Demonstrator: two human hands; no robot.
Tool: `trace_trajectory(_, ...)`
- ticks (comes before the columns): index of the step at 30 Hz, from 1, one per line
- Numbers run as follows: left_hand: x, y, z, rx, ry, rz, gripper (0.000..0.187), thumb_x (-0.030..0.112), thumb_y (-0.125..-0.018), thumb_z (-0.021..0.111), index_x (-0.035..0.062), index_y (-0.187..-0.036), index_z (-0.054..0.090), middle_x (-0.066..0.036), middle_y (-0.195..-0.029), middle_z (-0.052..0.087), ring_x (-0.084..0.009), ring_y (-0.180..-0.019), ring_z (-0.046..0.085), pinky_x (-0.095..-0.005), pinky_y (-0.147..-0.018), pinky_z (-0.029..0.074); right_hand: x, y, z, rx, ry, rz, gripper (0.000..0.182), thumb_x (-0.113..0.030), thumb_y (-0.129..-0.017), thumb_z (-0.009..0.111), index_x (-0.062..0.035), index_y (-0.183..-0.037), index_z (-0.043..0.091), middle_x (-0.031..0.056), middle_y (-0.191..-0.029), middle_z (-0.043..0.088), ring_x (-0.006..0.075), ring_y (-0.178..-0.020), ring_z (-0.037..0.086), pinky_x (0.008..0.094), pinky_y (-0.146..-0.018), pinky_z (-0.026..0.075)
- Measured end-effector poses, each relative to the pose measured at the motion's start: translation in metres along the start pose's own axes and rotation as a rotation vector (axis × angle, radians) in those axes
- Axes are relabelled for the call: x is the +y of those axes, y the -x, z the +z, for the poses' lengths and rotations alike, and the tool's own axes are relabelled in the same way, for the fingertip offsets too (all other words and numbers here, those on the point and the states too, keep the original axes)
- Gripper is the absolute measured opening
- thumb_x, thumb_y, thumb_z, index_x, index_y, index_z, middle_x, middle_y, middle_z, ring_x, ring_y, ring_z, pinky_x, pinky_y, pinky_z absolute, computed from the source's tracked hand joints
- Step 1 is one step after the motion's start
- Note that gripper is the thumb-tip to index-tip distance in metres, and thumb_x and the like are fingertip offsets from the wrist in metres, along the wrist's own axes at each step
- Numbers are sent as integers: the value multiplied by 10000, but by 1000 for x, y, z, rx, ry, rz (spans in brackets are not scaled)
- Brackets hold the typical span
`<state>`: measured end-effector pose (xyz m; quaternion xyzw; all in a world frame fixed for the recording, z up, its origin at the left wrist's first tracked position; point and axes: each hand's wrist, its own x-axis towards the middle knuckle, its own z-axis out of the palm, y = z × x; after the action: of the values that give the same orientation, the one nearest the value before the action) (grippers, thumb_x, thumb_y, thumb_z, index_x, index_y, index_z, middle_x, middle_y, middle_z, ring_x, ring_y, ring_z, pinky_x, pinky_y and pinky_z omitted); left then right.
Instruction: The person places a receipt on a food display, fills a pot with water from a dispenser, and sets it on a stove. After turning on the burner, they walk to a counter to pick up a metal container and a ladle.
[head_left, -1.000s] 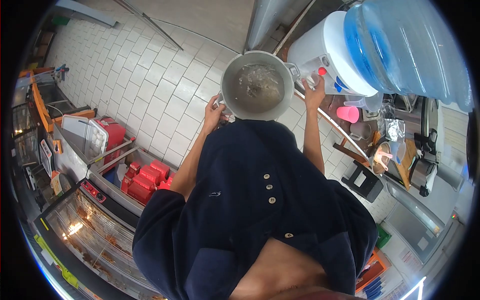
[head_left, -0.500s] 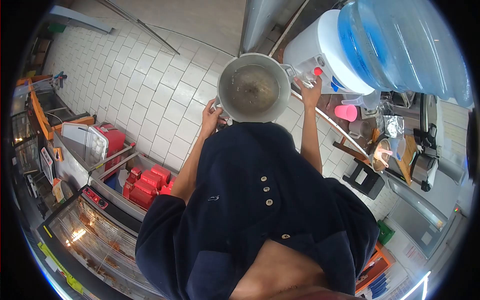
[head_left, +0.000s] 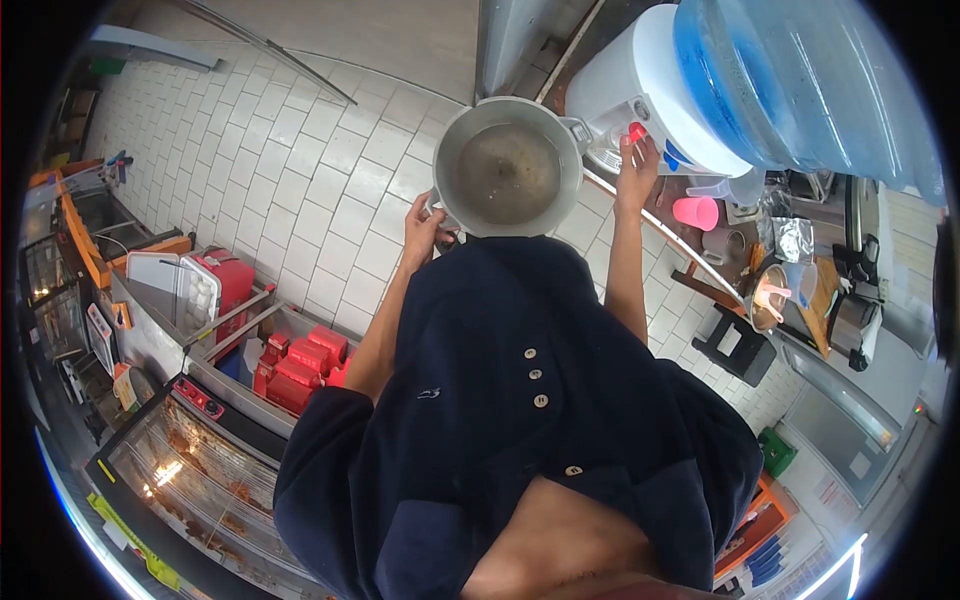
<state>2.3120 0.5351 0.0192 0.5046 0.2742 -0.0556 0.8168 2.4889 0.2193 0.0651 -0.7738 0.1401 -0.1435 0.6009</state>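
A large grey metal pot with cloudy, brownish liquid inside is held in front of my waist. My left hand is closed round the pot's left handle. At the far side, the pot's other handle sits close to a white water dispenser and is out of my grasp. My right hand reaches up to the dispenser's red tap, its fingertips closed on it. A big blue water bottle stands upside down on the dispenser.
Right of me, a counter holds a pink cup, a clear jug and a round pan. A black stool stands below. On the left are red boxes and a lit glass food display. White tiles cover the floor.
My right hand has risen from beside the pot's right handle to the red tap. The pot has shifted slightly upward in view, with my left hand still on its handle.
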Motion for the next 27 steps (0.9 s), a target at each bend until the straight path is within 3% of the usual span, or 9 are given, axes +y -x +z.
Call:
trace_trajectory(9, 0, -1, -3, -20, -30, -16, 441, 72, -854, 538, 26, -1272, 405, -150, -967, 622, -229, -699, 668, -244, -463, 525, 17, -4, 3, 48, -32, -93, 541, -285, -817, 693, 44, -1205, 508, 170, -1188, 551, 269, -1073, 561, 353, -908, 436)
trace_trajectory(12, 2, 0, -1, -9, -3, 3, 438, 15, -853, 509, -31, -1271, 387, -150, -919, 622, -208, -664, 661, -217, -438, 530, 18, -5, 1, 48, 5, -96, 523, -285, -816, 694, 26, -1200, 525, 158, -1177, 562, 260, -1071, 563, 347, -908, 434)
trace_trajectory(27, -1, -4, -5, -6, -20, -22, 432, 44, -878, 510, -18, -1283, 373, -131, -910, 615, -202, -679, 659, -214, -441, 531, 18, -5, 0, 46, 61, -49, 487, -291, -823, 683, 18, -1177, 553, 139, -1134, 598, 237, -1003, 597, 344, -862, 444)
